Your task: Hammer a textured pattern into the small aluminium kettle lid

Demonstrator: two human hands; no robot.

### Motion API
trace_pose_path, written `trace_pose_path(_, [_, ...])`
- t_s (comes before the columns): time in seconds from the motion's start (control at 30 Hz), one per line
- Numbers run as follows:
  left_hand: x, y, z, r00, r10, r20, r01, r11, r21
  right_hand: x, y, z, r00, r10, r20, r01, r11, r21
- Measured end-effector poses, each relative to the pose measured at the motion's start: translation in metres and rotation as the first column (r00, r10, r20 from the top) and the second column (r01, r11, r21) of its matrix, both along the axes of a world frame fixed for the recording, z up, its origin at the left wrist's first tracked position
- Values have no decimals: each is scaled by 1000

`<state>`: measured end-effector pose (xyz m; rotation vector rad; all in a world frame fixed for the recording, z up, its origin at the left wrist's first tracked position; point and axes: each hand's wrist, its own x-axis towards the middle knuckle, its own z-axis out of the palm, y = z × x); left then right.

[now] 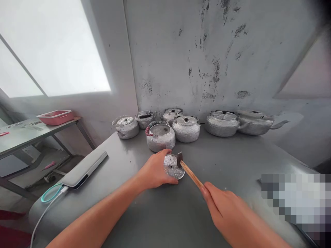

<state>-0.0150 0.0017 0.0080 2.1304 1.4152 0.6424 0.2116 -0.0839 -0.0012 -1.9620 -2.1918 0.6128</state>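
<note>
My left hand (154, 171) grips a small hammered silver lid (173, 166) that lies on the grey metal table (160, 213). My right hand (222, 203) holds a small hammer (188, 169) by its wooden handle, and the dark head rests on the lid's right side. Just behind the lid stands an open silver kettle (160, 137) without a lid, with a red and grey wrapped handle.
Several more hammered silver kettles (222, 123) line the wall at the back of the table. A flat grey device (83, 168) with a teal and white cable lies at the left edge. A second table with a pink tray (55, 117) stands to the left.
</note>
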Motion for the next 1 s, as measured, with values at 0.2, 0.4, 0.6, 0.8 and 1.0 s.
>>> trace_pose_path(0.2, [1, -2, 2, 1000, 6, -1, -6, 1000, 1, -2, -1, -7, 993, 39, 112, -44, 998, 38])
trace_pose_path(0.4, [0, -1, -1, 1000, 8, -8, -8, 1000, 9, -4, -4, 1, 975, 47, 216, -48, 999, 0])
trace_pose_path(0.6, [0, 0, -1, 1000, -2, -3, 2, 1000, 29, -2, -4, 2, 953, 90, 289, -99, 995, 18])
trace_pose_path(0.8, [0, 1, -1, 1000, -11, 5, 10, 999, 41, -1, -4, 3, 959, 52, 278, -62, 998, 28])
trace_pose_path(1.0, [0, -1, 2, 1000, -1, 9, 1, 1000, 16, -5, -6, 11, 970, 59, 238, -68, 997, 29])
